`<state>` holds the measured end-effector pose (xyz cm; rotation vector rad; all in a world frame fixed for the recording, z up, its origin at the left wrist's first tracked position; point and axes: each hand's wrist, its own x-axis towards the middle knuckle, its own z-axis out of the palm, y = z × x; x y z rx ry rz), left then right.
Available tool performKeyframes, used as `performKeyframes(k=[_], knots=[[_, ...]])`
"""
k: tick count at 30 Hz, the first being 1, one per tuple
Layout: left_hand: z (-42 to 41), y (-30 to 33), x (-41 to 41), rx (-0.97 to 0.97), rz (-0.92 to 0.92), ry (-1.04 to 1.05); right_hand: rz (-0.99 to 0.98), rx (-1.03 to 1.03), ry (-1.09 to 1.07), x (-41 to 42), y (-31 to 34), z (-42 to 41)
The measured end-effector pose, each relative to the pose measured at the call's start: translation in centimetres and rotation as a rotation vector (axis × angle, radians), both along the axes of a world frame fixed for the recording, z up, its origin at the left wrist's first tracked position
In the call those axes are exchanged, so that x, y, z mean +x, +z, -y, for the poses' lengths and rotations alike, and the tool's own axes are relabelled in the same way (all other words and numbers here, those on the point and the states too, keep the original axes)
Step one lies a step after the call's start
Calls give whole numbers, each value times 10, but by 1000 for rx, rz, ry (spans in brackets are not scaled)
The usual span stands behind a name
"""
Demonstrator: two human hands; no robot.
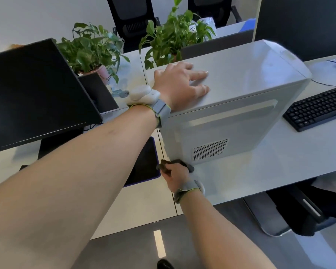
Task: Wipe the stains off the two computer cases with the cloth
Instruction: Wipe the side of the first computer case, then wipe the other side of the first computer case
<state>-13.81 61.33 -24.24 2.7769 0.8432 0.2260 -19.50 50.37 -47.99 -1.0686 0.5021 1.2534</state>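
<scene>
Left hand (179,84) flat on computer case (231,105); right hand (175,175) grips dark cloth (164,165)

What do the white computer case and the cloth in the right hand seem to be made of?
Computer case: probably painted sheet metal, smooth and satin; it shows soft reflections and a punched vent grid. Cloth: dark, soft fabric, bunched in the right hand; its weave is too blurred to tell.

White bench (270,171) with black keyboard (316,107) at its right end, dark monitor (33,90) at its left end, two potted plants (93,47) along its far edge, black office chairs (132,18) and pale wall (37,16) beyond, grey glossy floor (136,249) below.
</scene>
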Motion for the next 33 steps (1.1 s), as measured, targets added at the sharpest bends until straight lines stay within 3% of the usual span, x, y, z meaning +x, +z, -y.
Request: performKeyframes(k=[6,10,14,19,24,27,31,33], knots=[[2,2,1,39,3,-36,74,259,-16,6,86,22],[0,-1,-2,52,-10,-47,295,309,-13,18,152,40],[0,0,0,60,-11,-59,712,173,-12,53,204,61],[-2,-6,2,36,-73,-51,1235,-195,38,123,236,73],[1,0,3,50,-110,-53,1803,-770,474,209,253,77],[4,0,0,68,-120,-74,1861,-895,622,247,250,67],[5,2,2,36,-64,-7,1827,-750,713,295,244,42],[0,1,0,-94,93,54,1875,-724,850,306,242,26]])
